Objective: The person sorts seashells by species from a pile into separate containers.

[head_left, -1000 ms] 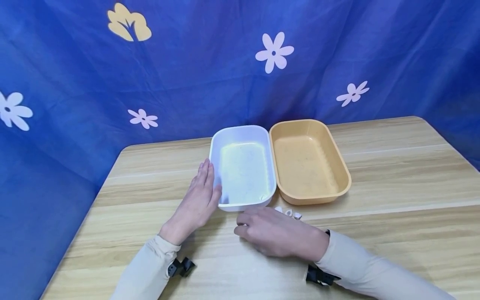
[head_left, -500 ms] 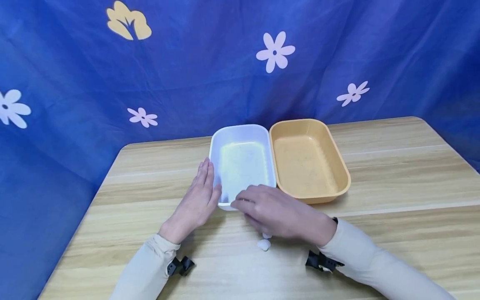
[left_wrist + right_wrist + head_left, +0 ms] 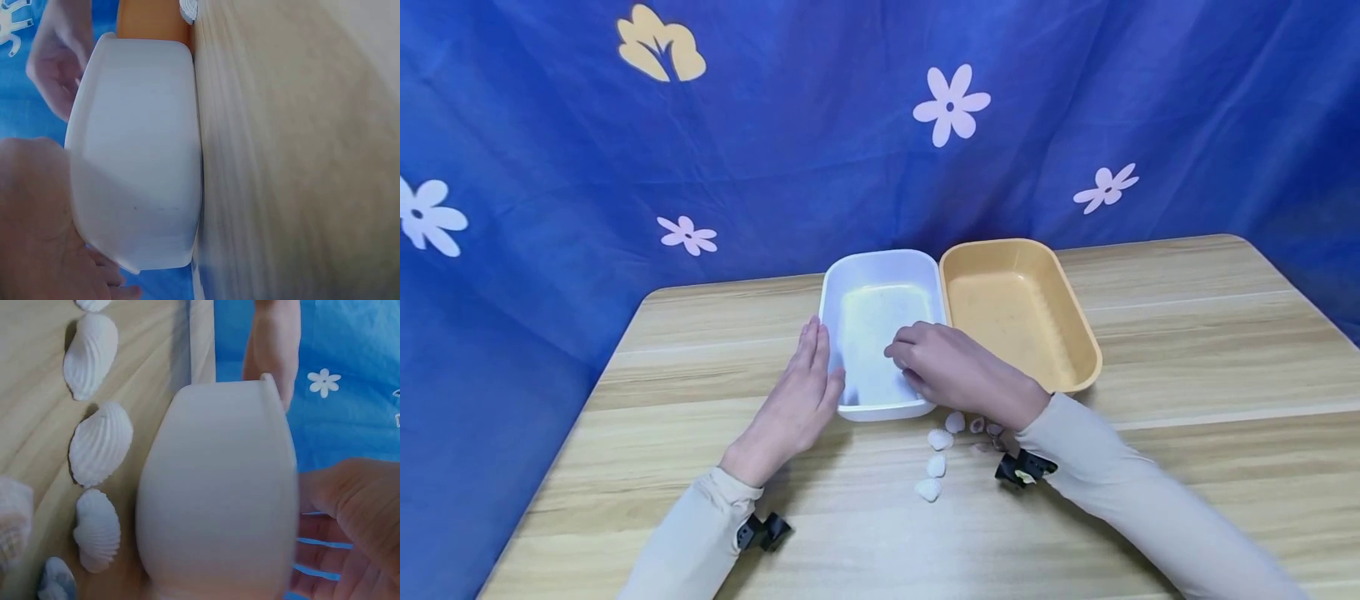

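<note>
My left hand [image 3: 790,404] rests with straight fingers along the left rim of a white tray [image 3: 880,409]. Over the inside of that tray is my right hand [image 3: 955,367], its fingers bent downward; whether they hold anything is hidden. The left wrist view has the left palm [image 3: 37,219] against the tray's side [image 3: 137,150], and the right hand [image 3: 61,65] beyond the rim. In the right wrist view, the right hand [image 3: 362,531] is behind the tray wall [image 3: 219,481]. White ribbed shells [image 3: 940,439] lie in a curved row in front of the trays.
An orange tray [image 3: 1078,385] stands directly right of the white one, on a wood-grain table [image 3: 1210,375]. A blue cloth [image 3: 820,142] with flower shapes hangs behind. Under the right wrist camera [image 3: 1026,468] are a few small shells, partly covered.
My right hand has moved from the table in front of the white tray up over its inside, uncovering several shells in the row. The left hand has stayed in place.
</note>
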`<action>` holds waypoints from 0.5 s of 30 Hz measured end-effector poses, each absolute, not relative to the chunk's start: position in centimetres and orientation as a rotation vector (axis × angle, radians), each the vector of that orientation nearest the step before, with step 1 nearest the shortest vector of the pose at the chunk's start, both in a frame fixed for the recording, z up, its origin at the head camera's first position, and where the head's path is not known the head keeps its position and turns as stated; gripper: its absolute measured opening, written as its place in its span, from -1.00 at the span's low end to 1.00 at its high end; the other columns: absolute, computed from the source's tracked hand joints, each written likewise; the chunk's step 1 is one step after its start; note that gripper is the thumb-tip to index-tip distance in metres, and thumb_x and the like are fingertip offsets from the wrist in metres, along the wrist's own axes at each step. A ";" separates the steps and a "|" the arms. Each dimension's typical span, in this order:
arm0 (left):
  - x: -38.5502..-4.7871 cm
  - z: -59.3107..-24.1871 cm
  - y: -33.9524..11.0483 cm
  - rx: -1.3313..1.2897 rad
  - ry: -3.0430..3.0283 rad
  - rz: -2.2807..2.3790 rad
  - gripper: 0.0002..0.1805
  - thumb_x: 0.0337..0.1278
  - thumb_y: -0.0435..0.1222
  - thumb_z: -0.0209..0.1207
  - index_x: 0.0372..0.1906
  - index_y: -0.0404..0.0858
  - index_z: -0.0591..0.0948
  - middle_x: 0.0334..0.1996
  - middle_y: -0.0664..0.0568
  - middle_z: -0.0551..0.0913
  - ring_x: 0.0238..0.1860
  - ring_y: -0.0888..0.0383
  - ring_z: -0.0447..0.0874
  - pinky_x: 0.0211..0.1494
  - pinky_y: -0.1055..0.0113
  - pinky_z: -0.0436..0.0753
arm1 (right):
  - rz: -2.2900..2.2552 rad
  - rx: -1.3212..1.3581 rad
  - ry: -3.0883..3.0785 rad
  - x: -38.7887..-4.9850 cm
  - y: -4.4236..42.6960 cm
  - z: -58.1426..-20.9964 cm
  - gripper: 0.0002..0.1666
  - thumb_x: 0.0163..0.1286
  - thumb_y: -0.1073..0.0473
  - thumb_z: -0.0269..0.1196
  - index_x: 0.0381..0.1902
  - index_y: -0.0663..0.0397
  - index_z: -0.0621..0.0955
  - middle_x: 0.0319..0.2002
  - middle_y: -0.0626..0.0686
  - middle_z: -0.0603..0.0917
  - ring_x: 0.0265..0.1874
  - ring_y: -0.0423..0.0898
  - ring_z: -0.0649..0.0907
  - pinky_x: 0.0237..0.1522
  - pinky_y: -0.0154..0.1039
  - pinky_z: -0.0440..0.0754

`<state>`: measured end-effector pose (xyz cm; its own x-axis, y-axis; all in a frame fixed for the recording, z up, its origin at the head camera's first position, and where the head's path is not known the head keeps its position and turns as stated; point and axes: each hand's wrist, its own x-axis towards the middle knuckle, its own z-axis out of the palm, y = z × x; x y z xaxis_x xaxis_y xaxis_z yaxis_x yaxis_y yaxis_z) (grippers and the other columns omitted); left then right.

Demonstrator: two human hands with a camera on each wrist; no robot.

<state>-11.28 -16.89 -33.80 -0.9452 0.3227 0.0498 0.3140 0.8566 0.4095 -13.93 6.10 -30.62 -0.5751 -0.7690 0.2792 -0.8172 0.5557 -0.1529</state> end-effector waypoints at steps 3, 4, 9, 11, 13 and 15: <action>-11.3 -33.8 -16.8 0.506 3.001 0.658 -0.30 0.49 -0.17 -0.24 0.45 -0.56 -0.13 0.50 -0.34 -0.28 0.51 -0.16 -0.33 0.51 -0.04 -0.06 | 0.399 1.295 -2.670 -14.4 5.7 -31.0 -0.78 0.24 0.38 0.22 -0.17 0.16 0.70 -0.27 0.04 0.68 -0.30 -0.07 0.62 -0.27 -0.23 0.63; -11.3 -33.8 -16.8 0.506 3.002 0.658 -0.30 0.49 -0.17 -0.24 0.45 -0.56 -0.13 0.50 -0.33 -0.28 0.51 -0.15 -0.33 0.51 -0.03 -0.07 | 0.403 1.284 -2.684 -14.6 5.6 -31.1 -0.81 0.25 0.38 0.21 -0.21 0.15 0.70 -0.31 0.03 0.67 -0.34 -0.08 0.61 -0.31 -0.25 0.61; -11.3 -33.8 -16.8 0.526 3.021 0.651 -0.29 0.49 -0.17 -0.24 0.45 -0.57 -0.12 0.50 -0.35 -0.26 0.51 -0.17 -0.32 0.51 -0.04 -0.07 | 0.394 1.245 -2.775 -15.3 5.0 -31.6 -0.81 0.24 0.40 0.15 -0.47 0.05 0.62 -0.53 -0.04 0.51 -0.53 -0.11 0.48 -0.49 -0.29 0.47; -11.3 -33.9 -16.8 0.532 3.027 0.649 -0.30 0.49 -0.18 -0.24 0.45 -0.58 -0.12 0.50 -0.37 -0.25 0.51 -0.18 -0.31 0.50 -0.05 -0.06 | 0.382 1.243 -2.825 -15.6 4.8 -32.0 -0.78 0.25 0.40 0.14 -0.53 0.03 0.58 -0.56 -0.06 0.48 -0.54 -0.12 0.47 -0.50 -0.29 0.46; -11.3 -33.9 -16.8 0.540 3.035 0.644 -0.30 0.48 -0.18 -0.24 0.44 -0.58 -0.11 0.49 -0.38 -0.24 0.50 -0.21 -0.28 0.50 -0.07 -0.04 | 0.372 1.232 -2.883 -15.9 4.6 -32.2 -0.77 0.26 0.39 0.14 -0.54 0.03 0.57 -0.57 -0.07 0.48 -0.53 -0.11 0.47 -0.48 -0.29 0.47; -11.2 -34.0 -16.8 0.544 3.040 0.644 -0.31 0.48 -0.19 -0.24 0.44 -0.59 -0.11 0.49 -0.38 -0.23 0.50 -0.21 -0.28 0.50 -0.07 -0.04 | 0.381 1.209 -2.938 -16.1 4.5 -32.3 -0.78 0.26 0.41 0.14 -0.51 0.05 0.59 -0.56 -0.06 0.50 -0.52 -0.10 0.48 -0.47 -0.28 0.47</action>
<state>-11.24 -16.79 -33.97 -0.9405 0.3295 0.0825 0.3347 0.8573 0.3912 -16.12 4.45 -32.33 -0.7128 -0.7004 0.0364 -0.6865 0.6862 -0.2405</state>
